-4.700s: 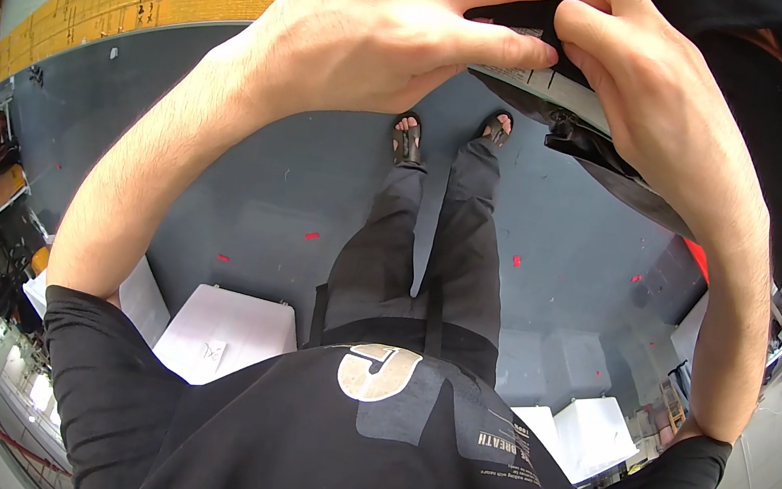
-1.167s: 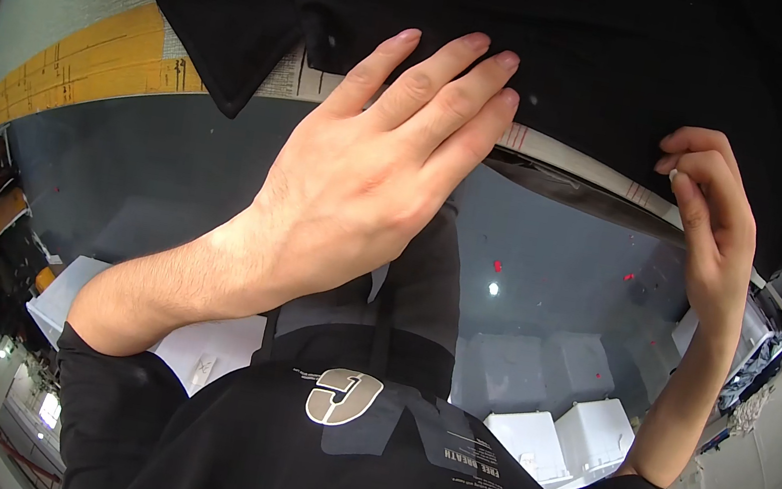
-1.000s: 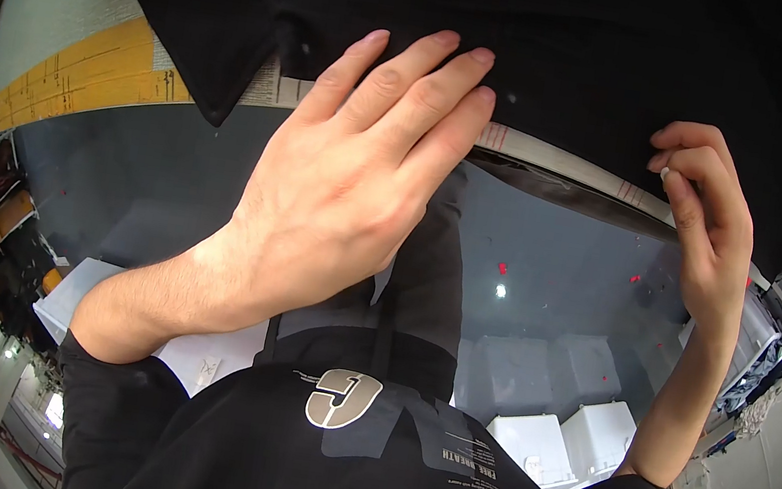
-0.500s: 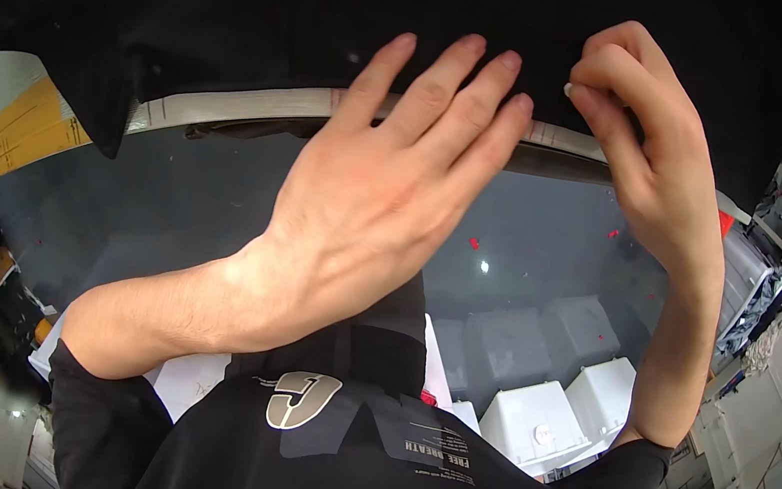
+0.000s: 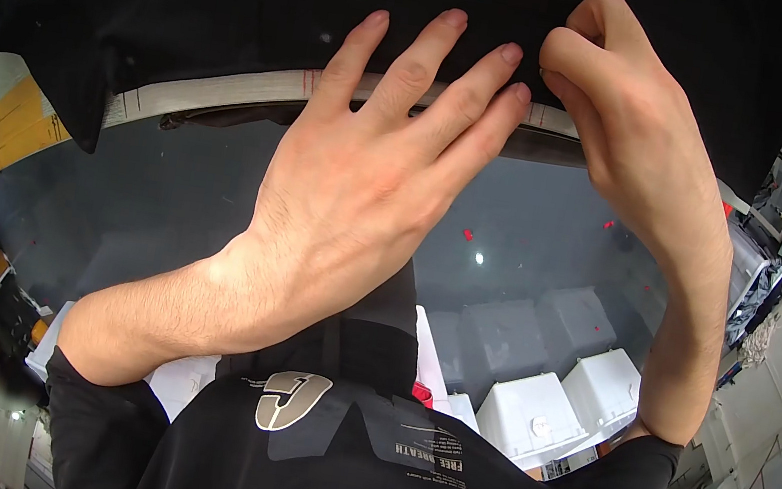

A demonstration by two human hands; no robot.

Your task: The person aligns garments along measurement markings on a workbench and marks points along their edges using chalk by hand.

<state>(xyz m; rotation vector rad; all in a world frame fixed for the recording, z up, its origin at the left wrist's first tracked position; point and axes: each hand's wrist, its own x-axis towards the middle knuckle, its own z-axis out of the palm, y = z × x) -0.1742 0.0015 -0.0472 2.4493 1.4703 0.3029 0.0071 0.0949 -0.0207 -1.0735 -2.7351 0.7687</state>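
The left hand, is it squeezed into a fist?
No, the left hand has its fingers stretched out and spread apart over the black cloth.

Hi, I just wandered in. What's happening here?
Someone is working with a piece of black cloth spread along a pale, marked table edge. The left hand is spread out, back up, with its fingertips over the cloth. Beside it, the right hand is curled at the cloth; whether it pinches anything is hidden. One corner of the cloth droops past the edge, at the left.
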